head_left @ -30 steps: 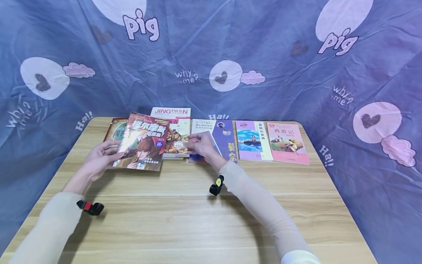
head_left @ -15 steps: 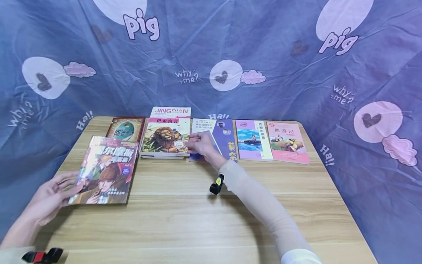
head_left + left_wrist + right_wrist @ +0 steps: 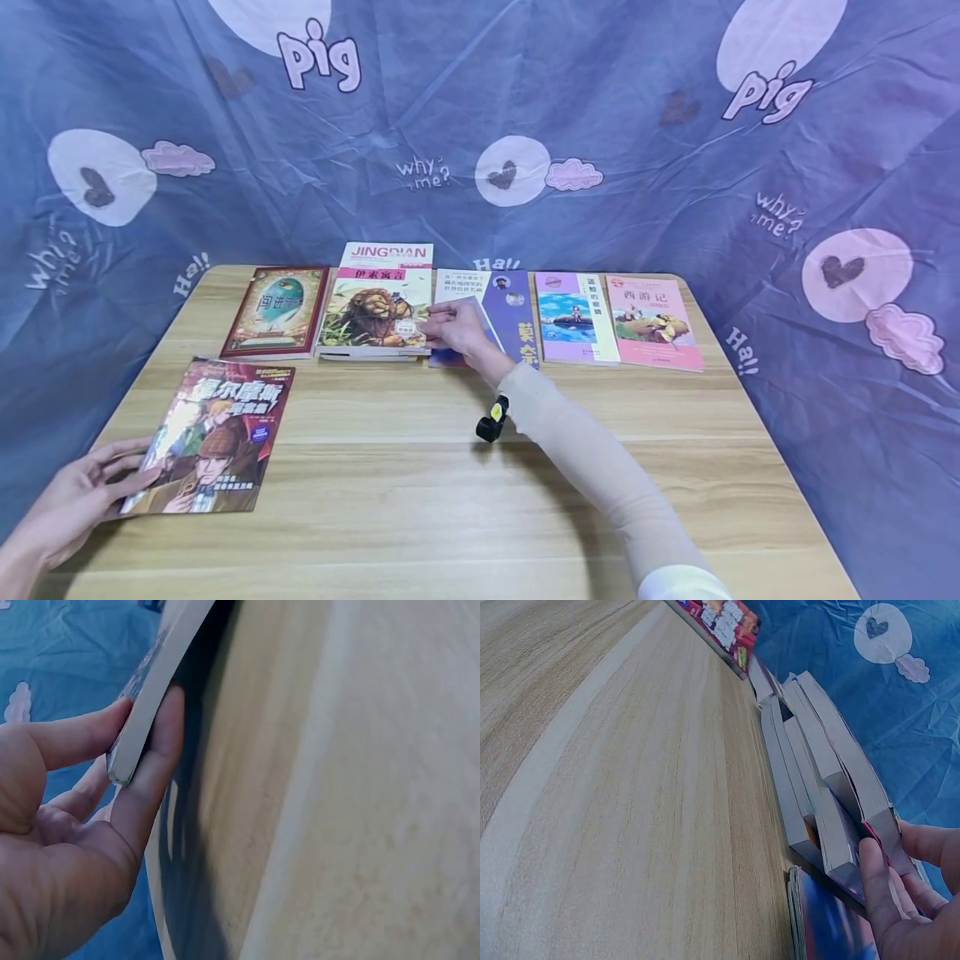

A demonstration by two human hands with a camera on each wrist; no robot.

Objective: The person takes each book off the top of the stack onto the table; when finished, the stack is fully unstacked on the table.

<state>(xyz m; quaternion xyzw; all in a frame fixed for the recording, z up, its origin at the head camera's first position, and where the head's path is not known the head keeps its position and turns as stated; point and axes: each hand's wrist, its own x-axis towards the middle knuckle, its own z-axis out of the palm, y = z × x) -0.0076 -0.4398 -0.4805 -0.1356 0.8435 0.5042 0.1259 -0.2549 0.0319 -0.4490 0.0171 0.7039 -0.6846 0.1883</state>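
Note:
My left hand (image 3: 82, 502) pinches the lower left edge of a paperback book (image 3: 221, 437) with a cap-wearing detective on its cover. In the left wrist view the thumb lies on the cover and the fingers are beneath; the book (image 3: 154, 694) is tilted above the table. Farther back, my right hand (image 3: 461, 329) holds the right edge of a lion-cover book (image 3: 375, 304), which tops a stack. The right wrist view shows that hand (image 3: 919, 904) pinching the top book's corner, with several page blocks (image 3: 810, 795) below it.
A red-bordered book (image 3: 276, 312) lies left of the stack. To its right are a blue-and-white book (image 3: 510, 312), partly behind my right hand, a purple book (image 3: 570, 321) and a pink book (image 3: 656, 325). A blue curtain (image 3: 465, 100) hangs behind the wooden table (image 3: 450, 500).
My left hand has carried the detective book off the stack, leftward and toward me, uncovering the lion-cover book and the red-bordered one. My right hand has stayed in place.

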